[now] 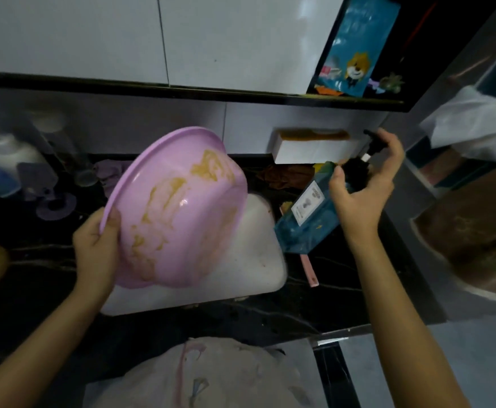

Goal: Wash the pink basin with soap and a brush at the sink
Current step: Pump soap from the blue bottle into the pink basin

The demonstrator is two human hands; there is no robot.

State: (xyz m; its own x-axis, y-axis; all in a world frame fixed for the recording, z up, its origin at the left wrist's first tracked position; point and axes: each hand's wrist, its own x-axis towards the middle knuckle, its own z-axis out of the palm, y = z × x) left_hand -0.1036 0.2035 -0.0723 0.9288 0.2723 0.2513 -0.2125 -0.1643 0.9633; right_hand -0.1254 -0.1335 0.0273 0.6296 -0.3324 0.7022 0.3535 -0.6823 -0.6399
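Basin [179, 207], glossy pink plastic, in L hand [96, 248]; R hand [364, 189] grips bottle [305, 222]

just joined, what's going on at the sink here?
A person stands at a white sink set in a dark marble counter. The left hand grips the rim of a round pink plastic basin, tilted over the sink, its inside smeared with yellow-brown residue. The right hand holds the black pump top of a tilted blue pump bottle right of the sink. Neither hand holds a brush; no suds show.
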